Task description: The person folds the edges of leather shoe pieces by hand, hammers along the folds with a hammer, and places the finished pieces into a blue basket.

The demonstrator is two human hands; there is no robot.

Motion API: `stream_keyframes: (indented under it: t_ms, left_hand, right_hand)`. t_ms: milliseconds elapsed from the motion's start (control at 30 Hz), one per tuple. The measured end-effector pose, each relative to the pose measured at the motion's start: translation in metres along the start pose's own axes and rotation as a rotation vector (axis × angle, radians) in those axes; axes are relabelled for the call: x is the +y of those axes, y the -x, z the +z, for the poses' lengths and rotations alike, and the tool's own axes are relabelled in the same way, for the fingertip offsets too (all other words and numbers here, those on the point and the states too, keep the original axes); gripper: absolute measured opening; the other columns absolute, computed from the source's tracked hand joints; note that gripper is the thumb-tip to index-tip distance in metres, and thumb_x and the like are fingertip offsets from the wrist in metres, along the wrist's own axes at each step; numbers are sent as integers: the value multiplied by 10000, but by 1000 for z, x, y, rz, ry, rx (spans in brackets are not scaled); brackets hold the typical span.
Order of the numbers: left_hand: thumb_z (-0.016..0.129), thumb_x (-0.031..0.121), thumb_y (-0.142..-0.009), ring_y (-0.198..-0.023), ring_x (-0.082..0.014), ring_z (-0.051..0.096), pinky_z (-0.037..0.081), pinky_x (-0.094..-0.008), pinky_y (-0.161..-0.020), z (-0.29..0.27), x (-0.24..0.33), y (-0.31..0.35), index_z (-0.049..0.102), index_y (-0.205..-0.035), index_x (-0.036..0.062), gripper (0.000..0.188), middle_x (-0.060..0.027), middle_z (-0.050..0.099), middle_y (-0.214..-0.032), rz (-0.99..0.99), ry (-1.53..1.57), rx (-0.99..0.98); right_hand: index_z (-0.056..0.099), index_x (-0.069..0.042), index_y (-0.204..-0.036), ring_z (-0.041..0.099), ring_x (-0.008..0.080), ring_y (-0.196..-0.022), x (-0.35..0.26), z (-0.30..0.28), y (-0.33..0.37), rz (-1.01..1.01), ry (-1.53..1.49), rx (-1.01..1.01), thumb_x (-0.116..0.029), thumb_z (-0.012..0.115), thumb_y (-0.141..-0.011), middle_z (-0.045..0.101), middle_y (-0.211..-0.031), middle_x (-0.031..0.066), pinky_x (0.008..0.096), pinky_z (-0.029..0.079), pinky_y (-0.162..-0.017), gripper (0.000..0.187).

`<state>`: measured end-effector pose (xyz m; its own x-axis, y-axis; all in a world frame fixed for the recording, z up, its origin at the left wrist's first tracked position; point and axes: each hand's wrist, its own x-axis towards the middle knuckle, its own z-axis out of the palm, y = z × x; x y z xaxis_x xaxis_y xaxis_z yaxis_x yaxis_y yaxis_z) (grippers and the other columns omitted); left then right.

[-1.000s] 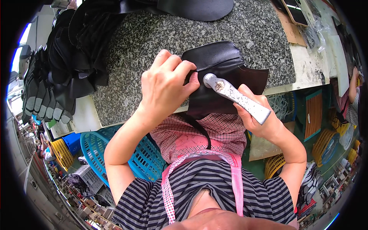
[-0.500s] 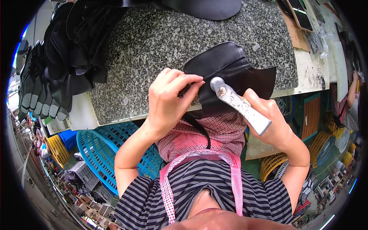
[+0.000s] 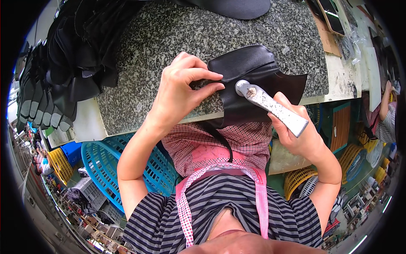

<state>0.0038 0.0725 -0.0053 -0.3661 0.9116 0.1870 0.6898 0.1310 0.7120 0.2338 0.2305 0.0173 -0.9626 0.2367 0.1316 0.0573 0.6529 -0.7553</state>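
A black leather piece (image 3: 245,63) with a raised seam across it lies at the near edge of a speckled stone slab (image 3: 169,46), its lower part hanging past the edge. My left hand (image 3: 182,86) pinches the piece's left edge at the seam between thumb and forefinger. My right hand (image 3: 298,127) is closed around a hammer (image 3: 275,108) with a worn, silvery head; the handle is mostly hidden in my grip. The hammer's round face rests on or just over the leather, right of my left fingertips; I cannot tell if it touches.
Piled black leather parts (image 3: 84,51) cover the slab's left side. Another dark piece (image 3: 241,8) lies at the far edge. A phone-like device (image 3: 330,17) sits on cardboard at the far right. Below the table stand a blue basket (image 3: 110,169) and a yellow basket (image 3: 296,180). Another person's arm (image 3: 385,101) shows at right.
The leather piece has turned slightly. My left hand has shifted a little left and up, its thumb now lower. The hammer has moved slightly right, its head still over the leather.
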Motion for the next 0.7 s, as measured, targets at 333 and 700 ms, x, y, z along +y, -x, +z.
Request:
stream_keyframes:
  t_ms: [333,700]
  left_hand:
    - [902,148,-658,-924,-228,632,550,-344,-786,2,-10,-4,791,-968,73,337,-71,691,-966,117,-17,22]
    - [902,143,-639,-976,-273,637,539,-374,-864,8,-4,1,759,-988,34,393,-84,682,-993,111,-83,57]
  right_hand:
    - [534,36,-1043,390,274,-513,-9,-16,-3,270,-64,-230,-112,582,-1015,430,-643,136,359,388,-540,158]
    - [611,61,-1141,570,219,-631,-7,-1,-13,157,170,-202,-30,551,-988,544,-824,117,299,432,-580,188]
